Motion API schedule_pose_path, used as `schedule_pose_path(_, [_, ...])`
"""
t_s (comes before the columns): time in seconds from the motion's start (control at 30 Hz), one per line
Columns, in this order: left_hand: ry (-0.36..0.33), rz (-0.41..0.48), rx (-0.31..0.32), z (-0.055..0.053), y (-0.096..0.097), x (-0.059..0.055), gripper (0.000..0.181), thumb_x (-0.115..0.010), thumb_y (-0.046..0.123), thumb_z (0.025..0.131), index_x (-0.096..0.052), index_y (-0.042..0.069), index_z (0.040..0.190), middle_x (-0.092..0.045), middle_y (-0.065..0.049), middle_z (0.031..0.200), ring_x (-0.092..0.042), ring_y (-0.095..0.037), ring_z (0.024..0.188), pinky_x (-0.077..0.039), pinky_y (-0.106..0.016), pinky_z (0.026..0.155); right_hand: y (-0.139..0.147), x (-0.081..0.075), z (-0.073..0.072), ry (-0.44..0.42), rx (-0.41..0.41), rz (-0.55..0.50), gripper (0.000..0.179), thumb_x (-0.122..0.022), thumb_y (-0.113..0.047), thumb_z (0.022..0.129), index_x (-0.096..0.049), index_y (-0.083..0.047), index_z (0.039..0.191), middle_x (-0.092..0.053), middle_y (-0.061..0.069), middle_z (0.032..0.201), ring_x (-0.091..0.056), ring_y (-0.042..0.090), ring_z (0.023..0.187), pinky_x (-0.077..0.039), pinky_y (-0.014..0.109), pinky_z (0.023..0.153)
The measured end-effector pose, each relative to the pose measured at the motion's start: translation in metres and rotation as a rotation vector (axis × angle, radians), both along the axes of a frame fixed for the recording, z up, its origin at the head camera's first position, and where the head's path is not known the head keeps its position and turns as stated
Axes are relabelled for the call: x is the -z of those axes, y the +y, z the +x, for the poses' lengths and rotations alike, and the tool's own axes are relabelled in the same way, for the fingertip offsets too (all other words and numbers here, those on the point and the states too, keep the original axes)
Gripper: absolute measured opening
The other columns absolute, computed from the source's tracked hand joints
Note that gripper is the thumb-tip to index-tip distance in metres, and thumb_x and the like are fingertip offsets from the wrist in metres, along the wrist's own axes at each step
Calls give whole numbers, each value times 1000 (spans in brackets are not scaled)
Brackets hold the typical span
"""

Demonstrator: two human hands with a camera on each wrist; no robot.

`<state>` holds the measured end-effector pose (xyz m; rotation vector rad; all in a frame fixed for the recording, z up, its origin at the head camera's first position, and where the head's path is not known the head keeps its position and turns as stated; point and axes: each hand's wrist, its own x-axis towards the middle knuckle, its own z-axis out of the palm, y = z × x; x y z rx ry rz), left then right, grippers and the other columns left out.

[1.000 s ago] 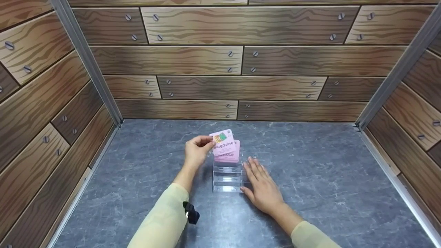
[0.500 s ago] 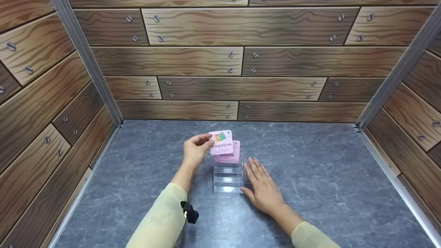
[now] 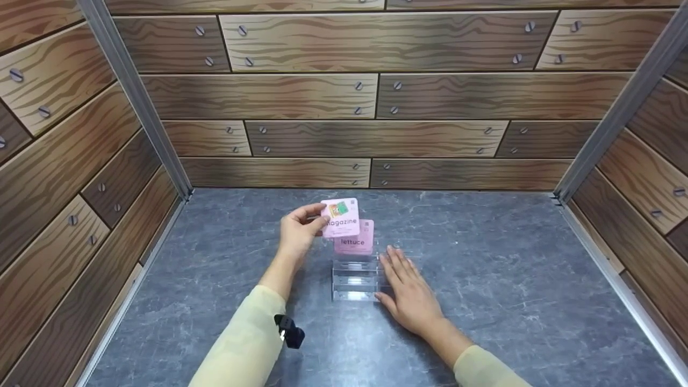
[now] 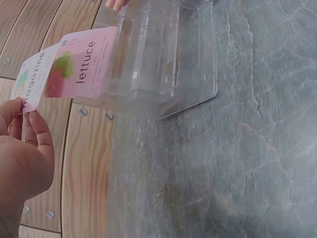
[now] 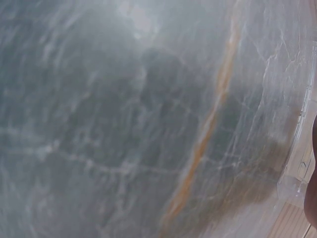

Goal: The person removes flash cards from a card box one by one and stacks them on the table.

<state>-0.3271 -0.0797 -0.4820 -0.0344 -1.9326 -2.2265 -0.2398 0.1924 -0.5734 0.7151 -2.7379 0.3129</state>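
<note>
Between thumb and fingers my left hand (image 3: 299, 231) pinches a pink card reading "magazine" (image 3: 342, 221) by its left edge. Behind and below it, a second pink card reading "lettuce" (image 3: 355, 244) stands in the back of a clear tiered stand (image 3: 355, 280). In the left wrist view the magazine card (image 4: 37, 74) is tilted and overlaps a corner of the lettuce card (image 4: 81, 64). My right hand (image 3: 411, 293) lies with straight fingers against the right side of the stand. Only a dark sliver of that hand shows in the right wrist view.
A grey marbled tabletop (image 3: 510, 285) lies under everything. Wood-patterned panels (image 3: 312, 137) rise at the back and both sides, joined by metal corner posts (image 3: 618, 91). A black strap device (image 3: 290, 332) sits on the left sleeve.
My left hand has moved left and slightly up with the magazine card, which now stands straighter. More of the lettuce card shows. The right hand has stayed in place.
</note>
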Motion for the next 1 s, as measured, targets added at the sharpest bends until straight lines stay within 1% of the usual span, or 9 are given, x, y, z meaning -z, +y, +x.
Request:
schedule_pose_path(0.23, [-23, 44, 0, 4, -9, -8, 30, -76, -10, 90, -76, -4, 120, -74, -17, 110, -70, -19, 87, -61, -27, 68, -1, 0, 0, 31, -2, 11, 82, -66, -46, 103, -33, -2, 165, -23, 19, 173, -21, 36, 159, -27, 56, 125])
schedule_pose_path(0.4, [-22, 27, -3, 7, -17, -12, 31, -75, -9, 91, -75, -4, 121, -74, -18, 113, -71, -19, 89, -62, -28, 70, -1, -1, 1, 29, 3, 16, 83, -65, -47, 103, -33, -2, 165, -23, 19, 173, -21, 37, 159, -27, 56, 125])
schedule_pose_path(0.53, [-30, 19, -8, 10, -24, -11, 32, -75, -9, 91, -75, -4, 122, -74, -19, 115, -72, -20, 90, -63, -29, 71, -1, 0, 1, 21, 4, 19, 83, -64, -47, 104, -32, -2, 165, -22, 19, 174, -19, 37, 160, -26, 56, 125])
schedule_pose_path(0.8, [-89, 43, -5, 17, -42, -2, 31, -75, -9, 91, -76, -2, 122, -73, -17, 114, -72, -21, 88, -63, -30, 69, 0, -1, 1, 28, 10, 23, 83, -65, -48, 103, -32, -3, 165, -22, 18, 174, -21, 36, 160, -26, 55, 125])
schedule_pose_path(1.0, [-126, 66, -1, 19, -54, 11, 31, -75, -11, 91, -75, -4, 121, -72, -16, 111, -71, -21, 83, -61, -28, 66, 0, 0, 0, 26, -4, -6, 82, -66, -45, 103, -33, -2, 165, -24, 18, 173, -21, 36, 160, -28, 56, 124])
